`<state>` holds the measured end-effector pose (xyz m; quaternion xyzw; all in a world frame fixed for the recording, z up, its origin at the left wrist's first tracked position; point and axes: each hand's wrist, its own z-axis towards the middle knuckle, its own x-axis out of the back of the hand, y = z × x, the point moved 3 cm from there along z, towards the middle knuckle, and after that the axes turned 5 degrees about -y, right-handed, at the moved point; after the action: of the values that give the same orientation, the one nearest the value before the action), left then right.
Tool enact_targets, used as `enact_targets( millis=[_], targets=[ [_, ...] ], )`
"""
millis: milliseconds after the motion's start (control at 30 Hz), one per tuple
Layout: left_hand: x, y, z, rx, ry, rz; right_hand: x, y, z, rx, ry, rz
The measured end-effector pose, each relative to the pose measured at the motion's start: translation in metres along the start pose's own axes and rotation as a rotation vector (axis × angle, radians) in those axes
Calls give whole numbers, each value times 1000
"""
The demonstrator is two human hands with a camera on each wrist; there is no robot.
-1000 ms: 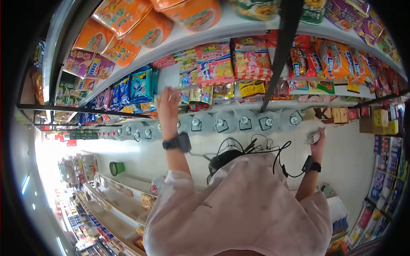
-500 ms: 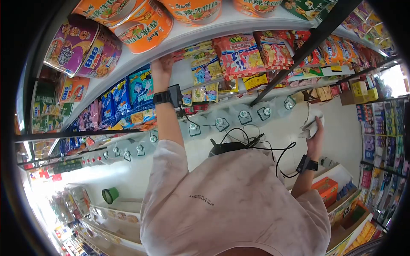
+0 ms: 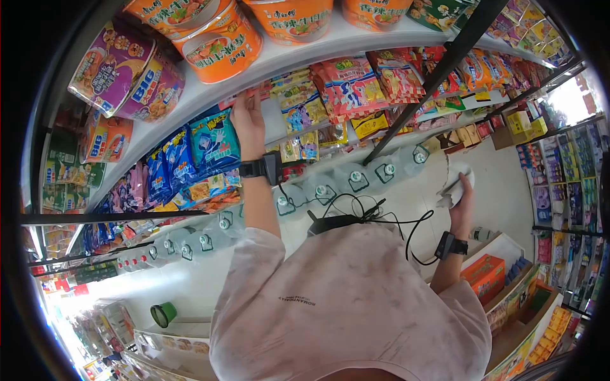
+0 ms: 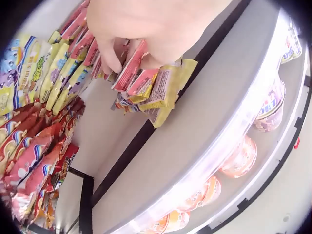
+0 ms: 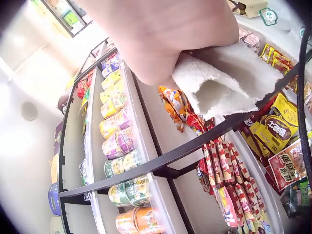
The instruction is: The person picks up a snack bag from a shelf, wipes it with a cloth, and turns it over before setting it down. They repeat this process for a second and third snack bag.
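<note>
My left hand [image 3: 249,124] reaches into the snack shelf, just under the shelf with the noodle tubs. In the left wrist view its thumb and fingers pinch several small red and yellow snack packets [image 4: 144,87] standing on edge. Teal and blue snack bags [image 3: 215,140] lie on one side of that hand; on its other side is a bare patch of white shelf [image 3: 273,117]. Out to the right, away from the shelf, my right hand [image 3: 464,206] grips a crumpled white cloth [image 5: 226,80] with frayed edges, which hangs out past the fingers.
Orange noodle tubs [image 3: 219,54] stand on the shelf above. A black shelf post [image 3: 426,89] slants between the bays. Large water bottles [image 3: 356,178] line the floor below. Black cables [image 3: 416,228] loop at my front, and a green bin [image 3: 163,314] stands behind me.
My left hand has risen from in front of the lower rack to the packets on the snack shelf. The view has shifted nearer the shelves. My right hand keeps hold of the cloth.
</note>
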<state>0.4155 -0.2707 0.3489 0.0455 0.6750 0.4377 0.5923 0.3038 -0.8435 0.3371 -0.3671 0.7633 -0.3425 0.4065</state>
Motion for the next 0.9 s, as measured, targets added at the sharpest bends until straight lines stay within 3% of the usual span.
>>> enact_targets(
  millis=[233,267,367,567,667,900],
  targets=[
    [-14,22,-30,40,-86,-318,0,8,6,35,-65,-13],
    [-20,27,-34,77,-22,-330,-2,8,4,31,-63,-13],
    [-11,31,-32,167,-92,-408,-4,11,5,31,-77,-41],
    [15,36,-28,56,-205,-285,-7,17,8,15,-106,-32],
    [11,41,-38,113,-176,-651,-7,20,11,26,-114,-30],
    [14,53,-46,92,-88,-469,-17,23,9,-24,-139,-35]
  ],
)
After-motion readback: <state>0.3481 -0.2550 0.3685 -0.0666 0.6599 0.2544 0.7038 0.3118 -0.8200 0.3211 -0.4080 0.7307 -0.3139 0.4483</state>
